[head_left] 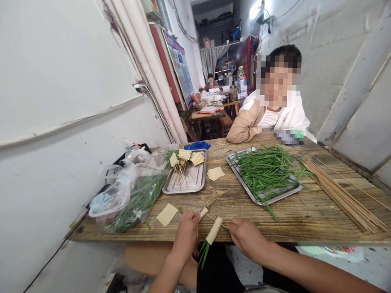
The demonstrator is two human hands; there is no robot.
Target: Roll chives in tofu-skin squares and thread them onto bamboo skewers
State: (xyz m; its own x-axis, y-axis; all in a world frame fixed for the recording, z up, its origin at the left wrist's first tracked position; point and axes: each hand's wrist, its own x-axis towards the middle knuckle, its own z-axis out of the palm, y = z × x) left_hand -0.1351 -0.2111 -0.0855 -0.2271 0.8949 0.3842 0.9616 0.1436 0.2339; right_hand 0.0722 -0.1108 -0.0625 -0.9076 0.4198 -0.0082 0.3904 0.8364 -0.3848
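Note:
My left hand (188, 231) is closed on a small beige tofu-skin roll (204, 212), part of which is hidden by the fingers. My right hand (247, 236) pinches a thin bamboo skewer (224, 225) near the table's front edge. On that skewer, between my hands, sits a larger tofu-skin roll (214, 231) with green chives (203, 253) poking out of its lower end. Left of my left hand lies a flat tofu-skin sheet (167, 215). Whether the skewer's tip touches the small roll, I cannot tell.
A metal tray (194, 185) bears finished skewers and tofu sheets; another tray (245, 184) is heaped with chives. Bamboo skewers (344, 196) lie at right. More sheets (215, 173) sit mid-table. A plastic bag of greens (136, 200) stands left. A person (270, 110) sits opposite.

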